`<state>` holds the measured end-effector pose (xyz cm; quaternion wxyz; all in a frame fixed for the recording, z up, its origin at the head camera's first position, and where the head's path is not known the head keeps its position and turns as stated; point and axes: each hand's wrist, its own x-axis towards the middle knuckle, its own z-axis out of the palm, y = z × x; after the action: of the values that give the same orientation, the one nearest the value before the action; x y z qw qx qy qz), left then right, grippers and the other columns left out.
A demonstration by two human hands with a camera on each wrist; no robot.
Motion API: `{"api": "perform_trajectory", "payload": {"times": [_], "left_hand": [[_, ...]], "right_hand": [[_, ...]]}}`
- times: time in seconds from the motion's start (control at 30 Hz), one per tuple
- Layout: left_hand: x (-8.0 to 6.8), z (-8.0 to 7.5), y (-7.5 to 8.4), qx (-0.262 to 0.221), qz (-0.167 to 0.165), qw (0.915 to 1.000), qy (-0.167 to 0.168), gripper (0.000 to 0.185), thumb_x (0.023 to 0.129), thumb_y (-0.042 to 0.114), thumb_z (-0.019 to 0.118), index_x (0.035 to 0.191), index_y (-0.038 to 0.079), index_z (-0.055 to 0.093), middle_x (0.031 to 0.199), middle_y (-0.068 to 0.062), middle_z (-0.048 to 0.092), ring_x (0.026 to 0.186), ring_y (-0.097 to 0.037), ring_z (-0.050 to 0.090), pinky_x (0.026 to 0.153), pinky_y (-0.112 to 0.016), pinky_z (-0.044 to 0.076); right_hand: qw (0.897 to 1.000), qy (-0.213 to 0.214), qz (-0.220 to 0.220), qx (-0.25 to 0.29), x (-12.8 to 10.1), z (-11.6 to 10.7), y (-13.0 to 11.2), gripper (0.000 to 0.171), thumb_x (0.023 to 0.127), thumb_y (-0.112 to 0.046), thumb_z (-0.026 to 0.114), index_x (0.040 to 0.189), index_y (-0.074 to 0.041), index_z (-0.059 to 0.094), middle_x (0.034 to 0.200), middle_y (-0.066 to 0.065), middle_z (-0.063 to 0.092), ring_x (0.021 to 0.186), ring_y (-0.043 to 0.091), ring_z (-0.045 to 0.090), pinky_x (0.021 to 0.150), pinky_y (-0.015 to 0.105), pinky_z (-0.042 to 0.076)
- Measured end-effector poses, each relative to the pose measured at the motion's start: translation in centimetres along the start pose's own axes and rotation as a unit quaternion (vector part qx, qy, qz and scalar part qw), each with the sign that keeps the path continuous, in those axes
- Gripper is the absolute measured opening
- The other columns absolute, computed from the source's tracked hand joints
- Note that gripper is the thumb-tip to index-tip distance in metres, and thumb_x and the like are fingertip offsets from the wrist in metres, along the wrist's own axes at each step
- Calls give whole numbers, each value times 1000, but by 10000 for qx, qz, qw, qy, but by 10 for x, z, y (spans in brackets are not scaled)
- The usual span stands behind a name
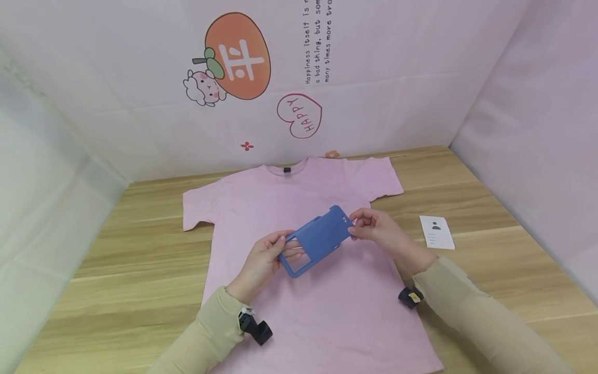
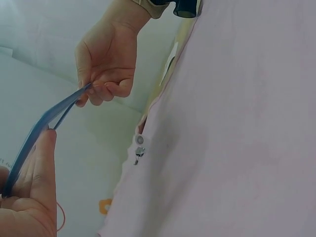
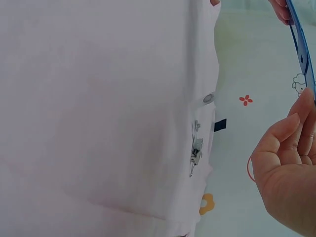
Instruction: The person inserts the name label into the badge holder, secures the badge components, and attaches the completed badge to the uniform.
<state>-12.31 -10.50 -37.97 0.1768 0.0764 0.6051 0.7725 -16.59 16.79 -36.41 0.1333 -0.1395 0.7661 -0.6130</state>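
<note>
Both hands, left hand (image 1: 263, 259) and right hand (image 1: 376, 228), pinch a flat blue plastic sleeve (image 1: 317, 239) above the soft pink T-shirt (image 1: 327, 311).

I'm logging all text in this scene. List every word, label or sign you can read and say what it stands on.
"HAPPY": inside the red heart outline on the back wall.
"Happiness itself is", "a bad thing, but som", "many times more tro": sideways lines of wall print, cut off at the top edge.
White character on the orange fruit sticker: a sign, unreadable to me.
White card on the table: person icon, lines too small to read.
Blue badge holder: no text visible.
</note>
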Motion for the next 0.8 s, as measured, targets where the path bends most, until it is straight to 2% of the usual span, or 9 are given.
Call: {"api": "perform_trajectory", "payload": {"times": [0.23, 0.5, 0.67, 0.8], "left_hand": [[0, 1, 1, -23, -40, 10000, -38, 42, 104, 11, 29, 137, -15, 30, 127, -34, 51, 89, -7, 68, 88, -26, 54], [-1, 3, 2, -70, -41, 9998, 155, 39, 104, 8, 28, 135, -16, 33, 126, -35, 50, 88, -6, 69, 89, -26, 54], [-2, 3, 3, -58, -41, 9999, 78, 39, 104, 9, 28, 136, -14, 33, 125, -32, 54, 91, -8, 68, 89, -26, 54], [-2, 2, 3, -30, -53, 10000, -9, 40, 104, 9, 28, 138, -12, 31, 127, -35, 51, 94, -9, 68, 91, -28, 53]], "right_hand": [[10000, -56, -5, -71, 0, -3, 2, 29, 89, 1, 58, 112, 15, 48, 70, -6, 54, 70, 4, 61, 74, 19, 52], [9999, -59, -127, 60, 2, -5, 6, 25, 88, 3, 56, 109, 15, 48, 69, -8, 55, 70, 4, 61, 73, 20, 53], [9999, -14, -114, 28, 3, -7, 6, 27, 88, 3, 56, 110, 15, 47, 70, -8, 55, 70, 4, 61, 73, 21, 53], [10000, 8, -80, 10, 2, -8, 6, 28, 88, 3, 57, 111, 16, 47, 70, -7, 54, 70, 3, 61, 74, 21, 54]]}}
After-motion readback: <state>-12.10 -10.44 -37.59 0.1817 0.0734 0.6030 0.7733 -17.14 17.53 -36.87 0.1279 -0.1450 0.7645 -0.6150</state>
